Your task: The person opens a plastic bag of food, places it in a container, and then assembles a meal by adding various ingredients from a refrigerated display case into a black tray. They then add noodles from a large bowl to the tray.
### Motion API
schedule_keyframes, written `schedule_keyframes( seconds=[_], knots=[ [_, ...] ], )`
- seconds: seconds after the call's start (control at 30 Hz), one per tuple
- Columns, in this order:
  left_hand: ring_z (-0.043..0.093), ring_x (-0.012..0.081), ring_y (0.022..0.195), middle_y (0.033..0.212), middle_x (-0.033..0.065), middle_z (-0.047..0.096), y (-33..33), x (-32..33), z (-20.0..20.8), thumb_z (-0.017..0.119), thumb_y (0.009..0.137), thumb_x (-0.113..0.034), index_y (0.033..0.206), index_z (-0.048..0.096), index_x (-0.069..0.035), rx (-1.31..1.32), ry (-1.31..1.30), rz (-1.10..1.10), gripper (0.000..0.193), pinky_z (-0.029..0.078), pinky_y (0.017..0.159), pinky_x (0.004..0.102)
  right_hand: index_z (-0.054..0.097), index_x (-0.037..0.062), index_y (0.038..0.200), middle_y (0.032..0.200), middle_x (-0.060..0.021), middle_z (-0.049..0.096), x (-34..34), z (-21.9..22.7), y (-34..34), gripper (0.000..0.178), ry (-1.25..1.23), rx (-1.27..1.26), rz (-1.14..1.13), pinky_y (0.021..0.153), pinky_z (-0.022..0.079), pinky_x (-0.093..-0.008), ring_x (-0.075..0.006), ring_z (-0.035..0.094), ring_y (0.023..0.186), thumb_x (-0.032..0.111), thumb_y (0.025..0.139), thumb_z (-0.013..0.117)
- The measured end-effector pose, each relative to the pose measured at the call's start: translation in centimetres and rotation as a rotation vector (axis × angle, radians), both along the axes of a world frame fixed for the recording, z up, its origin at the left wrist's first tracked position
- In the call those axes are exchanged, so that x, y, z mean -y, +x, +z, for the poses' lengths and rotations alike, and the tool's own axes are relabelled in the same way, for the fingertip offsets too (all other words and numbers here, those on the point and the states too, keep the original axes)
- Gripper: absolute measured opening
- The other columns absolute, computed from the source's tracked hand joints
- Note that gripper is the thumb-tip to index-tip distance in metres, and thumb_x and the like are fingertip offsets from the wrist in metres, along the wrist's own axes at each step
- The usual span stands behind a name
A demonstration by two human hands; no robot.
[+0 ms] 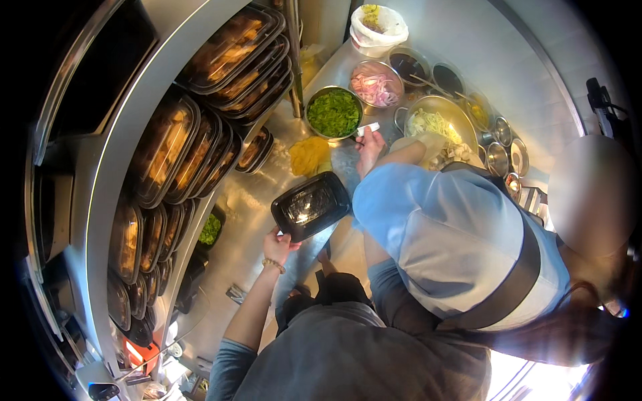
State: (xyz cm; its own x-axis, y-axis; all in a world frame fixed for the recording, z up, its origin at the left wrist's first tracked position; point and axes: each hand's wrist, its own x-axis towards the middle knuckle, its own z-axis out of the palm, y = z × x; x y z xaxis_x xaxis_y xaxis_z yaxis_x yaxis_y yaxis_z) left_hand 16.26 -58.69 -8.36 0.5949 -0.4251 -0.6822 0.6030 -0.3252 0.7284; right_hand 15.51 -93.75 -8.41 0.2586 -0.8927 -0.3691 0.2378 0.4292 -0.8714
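Note:
My left hand (279,246), a beaded bracelet at its wrist, grips the near left edge of a black rectangular food tray (311,206). Light glints off the tray's inside, where I see no food. Farther up, my right hand (369,150) closes on a small white object (368,129), whose kind I cannot make out. It is beside a metal bowl of chopped greens (334,113). A co-worker's blue-and-white cap (455,234) hides much of my right forearm. Left of my right hand, a yellow heap (309,156) lies on the metal counter (251,200).
Lidded trays of food (167,154) fill the shelf on the left. At the back stand a bowl of sliced pink onions (376,85), dark sauce tubs (408,65) and a white bucket (378,40). A co-worker's forearm (406,154) reaches toward a large bowl of shredded vegetables (461,123).

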Motion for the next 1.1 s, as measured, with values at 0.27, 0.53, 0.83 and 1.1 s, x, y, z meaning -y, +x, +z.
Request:
schedule_keyframes(
  seconds=[0.27,0.53,0.83,1.1],
  knots=[
    [0.071,0.0289,0.067,0.084,0.0218,0.068,-0.4,-1.4,0.6,0.046,0.093,0.002,0.126,0.045,0.013,0.026,0.046,-0.071,0.034,0.062,0.057,0.0339,0.055,0.0015,0.099,0.075,-0.0076,0.06,5.7,-0.6,0.5,0.018,-0.024,0.085,-0.375,0.059,0.048,-0.0285,-0.0151,0.059,0.067,0.019,0.096,0.058],
    [0.069,0.0262,0.059,0.082,0.0178,0.068,0.4,-2.7,-1.7,0.048,0.094,0.0,0.122,0.048,0.009,0.055,0.004,-0.138,0.029,0.061,0.053,0.0349,0.054,-0.0013,0.123,0.11,-0.0132,0.061,5.5,-3.0,-1.1,0.038,0.084,0.182,-0.507,0.08,0.052,-0.0295,-0.021,0.062,0.092,0.017,0.092,0.065],
    [0.066,0.0252,0.056,0.072,0.0146,0.066,6.7,-0.4,1.8,0.053,0.09,-0.015,0.104,0.06,-0.002,0.419,0.499,-0.599,0.02,0.054,0.055,0.0374,0.057,0.0063,0.124,0.109,-0.0188,0.062,-7.0,-5.1,-2.8,0.047,-0.935,-0.753,0.612,0.077,0.054,-0.0378,-0.0265,0.065,0.093,0.027,0.084,0.07],
    [0.064,0.0202,0.057,0.071,0.0094,0.06,4.2,-7.3,3.3,0.05,0.092,-0.007,0.107,0.056,-0.003,0.171,0.463,-0.361,0.017,0.055,0.049,0.0326,0.05,0.0236,0.136,0.133,-0.0224,0.044,-9.3,-7.4,2.2,0.05,-0.98,-1.153,0.919,0.082,0.053,-0.0448,-0.0367,0.061,0.103,0.024,0.087,0.057]
  ],
)
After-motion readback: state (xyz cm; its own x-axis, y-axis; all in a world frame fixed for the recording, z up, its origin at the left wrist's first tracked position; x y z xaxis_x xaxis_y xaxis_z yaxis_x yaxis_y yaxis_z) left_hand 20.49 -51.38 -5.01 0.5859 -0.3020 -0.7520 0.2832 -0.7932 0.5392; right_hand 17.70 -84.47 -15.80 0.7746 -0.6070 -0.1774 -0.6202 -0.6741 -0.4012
